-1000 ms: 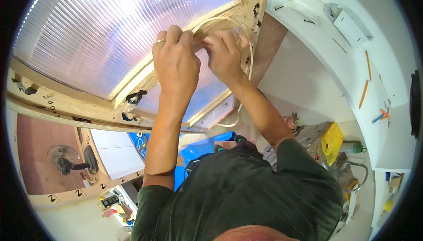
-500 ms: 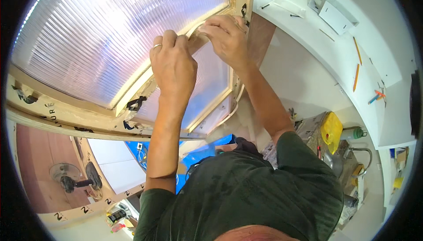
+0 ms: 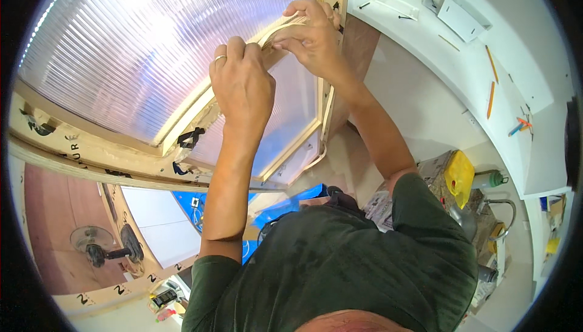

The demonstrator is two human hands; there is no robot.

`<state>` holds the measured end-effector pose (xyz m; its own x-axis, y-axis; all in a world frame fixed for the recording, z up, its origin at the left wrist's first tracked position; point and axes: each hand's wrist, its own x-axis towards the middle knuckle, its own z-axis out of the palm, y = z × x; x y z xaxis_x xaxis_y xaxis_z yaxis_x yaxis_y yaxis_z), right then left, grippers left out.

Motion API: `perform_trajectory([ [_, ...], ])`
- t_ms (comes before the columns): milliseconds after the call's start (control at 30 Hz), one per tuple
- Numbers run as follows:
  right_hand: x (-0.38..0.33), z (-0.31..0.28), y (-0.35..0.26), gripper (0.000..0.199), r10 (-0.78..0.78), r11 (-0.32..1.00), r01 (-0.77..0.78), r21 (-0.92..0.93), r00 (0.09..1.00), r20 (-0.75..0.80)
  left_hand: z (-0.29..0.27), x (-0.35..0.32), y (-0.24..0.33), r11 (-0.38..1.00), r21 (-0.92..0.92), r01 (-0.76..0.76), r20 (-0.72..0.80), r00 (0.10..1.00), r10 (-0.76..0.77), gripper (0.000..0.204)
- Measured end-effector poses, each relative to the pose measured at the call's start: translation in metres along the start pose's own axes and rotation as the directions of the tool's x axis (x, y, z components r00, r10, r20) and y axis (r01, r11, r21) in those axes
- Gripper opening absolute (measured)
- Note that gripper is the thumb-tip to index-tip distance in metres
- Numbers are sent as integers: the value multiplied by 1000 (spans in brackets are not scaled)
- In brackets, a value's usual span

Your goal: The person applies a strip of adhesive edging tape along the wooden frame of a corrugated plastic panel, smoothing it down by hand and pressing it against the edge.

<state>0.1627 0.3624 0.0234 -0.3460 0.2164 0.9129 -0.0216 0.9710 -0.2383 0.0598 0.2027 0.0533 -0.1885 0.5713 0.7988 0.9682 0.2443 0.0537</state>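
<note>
Both of my hands are raised to a wooden frame that holds ribbed translucent panels, and between them runs a pale strip lying along the frame's bar at about twelve o'clock in the view. At eleven o'clock my left hand, a ring on one finger, is curled into a fist with its fingertips pressed on the strip's lower end, while just past it toward one o'clock my right hand pinches the strip's upper end between thumb and fingers, close beside the frame's upright post. Out at four o'clock a yellow jug stands on a cluttered counter, well apart from both hands.
</note>
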Motion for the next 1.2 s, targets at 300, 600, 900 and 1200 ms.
perform_trajectory([
  [300, -40, 19, 5, 16, -130, 985, 104, -135, 972, -196, -1, 0, 1, 999, 26, 30, 18, 999, -30, 9],
  [600, -31, 1, 7, 19, -2, 993, -16, -121, 989, -149, 1, -1, 3, 999, 31, 13, 15, 1000, -13, 7],
  [900, -3, -16, 22, 13, -91, 996, 91, 2, 994, -60, -1, 1, 3, 999, 45, 28, 25, 999, -30, 8],
  [1200, -12, -41, 53, 12, 116, 988, -121, -96, 992, -54, 2, 0, 4, 999, 28, 19, -33, 999, -19, 6],
])
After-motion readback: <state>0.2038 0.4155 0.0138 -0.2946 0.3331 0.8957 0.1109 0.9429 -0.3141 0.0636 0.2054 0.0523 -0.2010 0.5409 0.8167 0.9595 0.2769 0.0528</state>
